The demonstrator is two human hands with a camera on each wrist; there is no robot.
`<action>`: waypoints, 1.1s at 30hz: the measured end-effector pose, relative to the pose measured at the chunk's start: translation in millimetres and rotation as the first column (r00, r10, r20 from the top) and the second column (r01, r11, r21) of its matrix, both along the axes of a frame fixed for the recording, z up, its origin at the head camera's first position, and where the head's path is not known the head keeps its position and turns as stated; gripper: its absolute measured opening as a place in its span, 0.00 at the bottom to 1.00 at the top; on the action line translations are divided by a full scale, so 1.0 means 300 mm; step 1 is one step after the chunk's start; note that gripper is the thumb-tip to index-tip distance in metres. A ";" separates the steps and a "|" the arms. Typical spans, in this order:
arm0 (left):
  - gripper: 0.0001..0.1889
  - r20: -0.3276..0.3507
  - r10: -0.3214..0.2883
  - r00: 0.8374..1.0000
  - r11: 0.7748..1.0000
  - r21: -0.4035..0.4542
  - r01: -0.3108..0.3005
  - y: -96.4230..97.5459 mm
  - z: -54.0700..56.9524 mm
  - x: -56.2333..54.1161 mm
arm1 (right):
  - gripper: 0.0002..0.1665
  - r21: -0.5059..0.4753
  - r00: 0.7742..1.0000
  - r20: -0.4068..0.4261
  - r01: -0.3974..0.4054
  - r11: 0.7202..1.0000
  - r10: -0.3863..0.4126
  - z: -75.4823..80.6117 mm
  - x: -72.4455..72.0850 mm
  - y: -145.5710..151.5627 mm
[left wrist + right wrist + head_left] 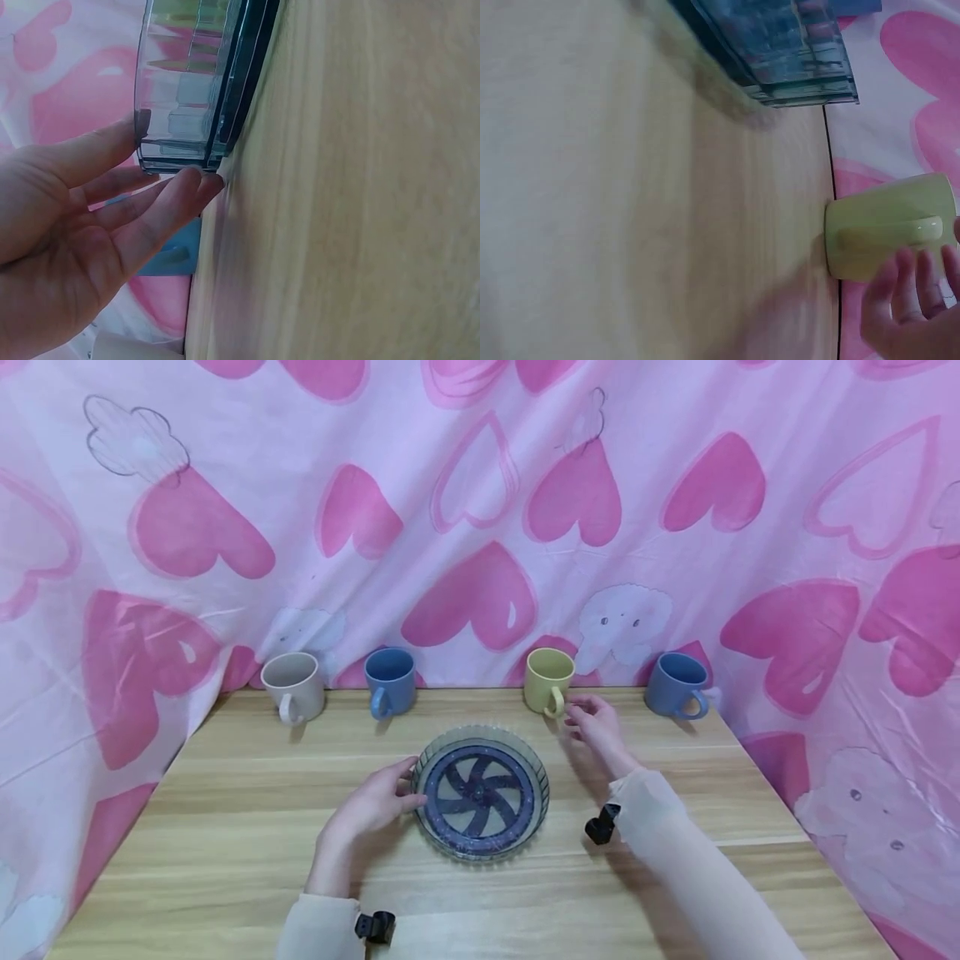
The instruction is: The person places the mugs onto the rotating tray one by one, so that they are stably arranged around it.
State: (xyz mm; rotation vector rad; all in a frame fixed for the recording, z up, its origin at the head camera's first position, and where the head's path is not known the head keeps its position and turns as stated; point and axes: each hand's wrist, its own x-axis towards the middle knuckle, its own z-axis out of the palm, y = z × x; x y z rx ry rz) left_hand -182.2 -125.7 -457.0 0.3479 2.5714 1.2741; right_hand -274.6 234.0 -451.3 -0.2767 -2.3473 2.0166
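A round, clear-walled turntable tray (480,853) with a dark spoked base sits mid-table. My left hand (378,797) holds its left edge, thumb over the rim and fingers against the outer wall; in the left wrist view the tray wall (176,112) shows beside the hand (90,217). Farther back stands a yellow mug (547,681), upright, its handle turned toward me. Just right of that handle is my right hand (598,731), fingers loosely bent and holding nothing. The right wrist view has the fingers of the hand (922,307) close to the yellow mug (877,232); contact is unclear.
Along the table's back edge stand a white mug (294,685) and a blue mug (392,681) on the left. Another blue mug (673,683) is at the far right. Behind the wooden table (225,852) hangs a pink heart-patterned curtain (480,468).
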 end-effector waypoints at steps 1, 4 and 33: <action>0.35 0.003 0.004 1.000 1.000 0.003 -0.004 -0.001 -0.004 0.003 | 0.23 -0.009 1.000 0.007 -0.004 1.000 0.004 -0.002 -0.010 -0.009; 0.34 0.010 0.010 1.000 1.000 0.016 -0.011 -0.004 -0.011 0.013 | 0.23 -0.040 1.000 0.031 -0.001 0.999 0.003 -0.007 -0.034 -0.033; 0.35 0.022 0.013 1.000 1.000 0.002 -0.013 -0.001 0.004 -0.004 | 0.17 -0.031 0.999 -0.048 0.007 0.999 -0.009 -0.050 -0.090 -0.032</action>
